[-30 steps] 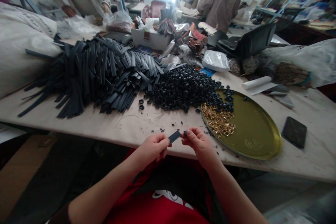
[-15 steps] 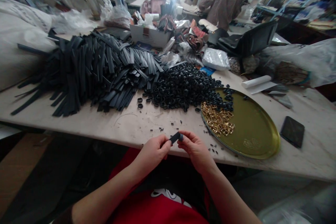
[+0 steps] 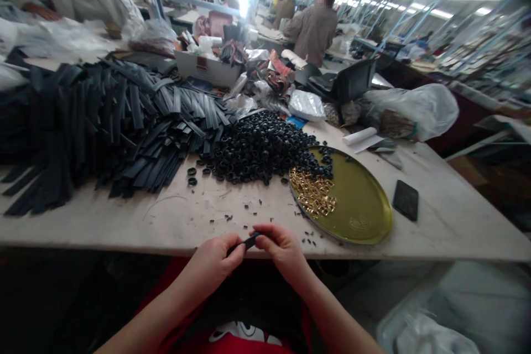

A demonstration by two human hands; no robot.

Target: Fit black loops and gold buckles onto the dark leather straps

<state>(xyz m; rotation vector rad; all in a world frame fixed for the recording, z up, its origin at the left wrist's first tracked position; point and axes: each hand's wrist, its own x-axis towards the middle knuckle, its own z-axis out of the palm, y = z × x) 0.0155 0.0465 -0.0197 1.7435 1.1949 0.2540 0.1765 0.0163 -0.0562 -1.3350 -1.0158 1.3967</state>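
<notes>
A short dark strap (image 3: 250, 241) spans the gap between my two hands, just over the table's front edge. My left hand (image 3: 219, 259) is closed around one end of it. At its other end, the thumb and fingers of my right hand (image 3: 282, 251) pinch the strap and partly hide its tip. Beyond my hands lies a heap of small black loops (image 3: 259, 146). To its left, long dark straps (image 3: 136, 116) are piled up. Gold-coloured metal buckles (image 3: 313, 193) lie on the left part of a round golden tray (image 3: 365, 199), with some black loops on its rim.
A phone (image 3: 405, 200) lies right of the tray. Behind the heap stand a white box (image 3: 207, 69) full of scraps, a silver packet (image 3: 307, 105) and a plastic bag (image 3: 418, 108). Tiny dark offcuts dot the tabletop (image 3: 174, 221). Another person (image 3: 313, 33) stands farther back.
The camera has turned right, so the table's contents appear farther left. Both hands keep hold of the strap. A rounded loop seen at my right fingertips before is now covered by the fingers.
</notes>
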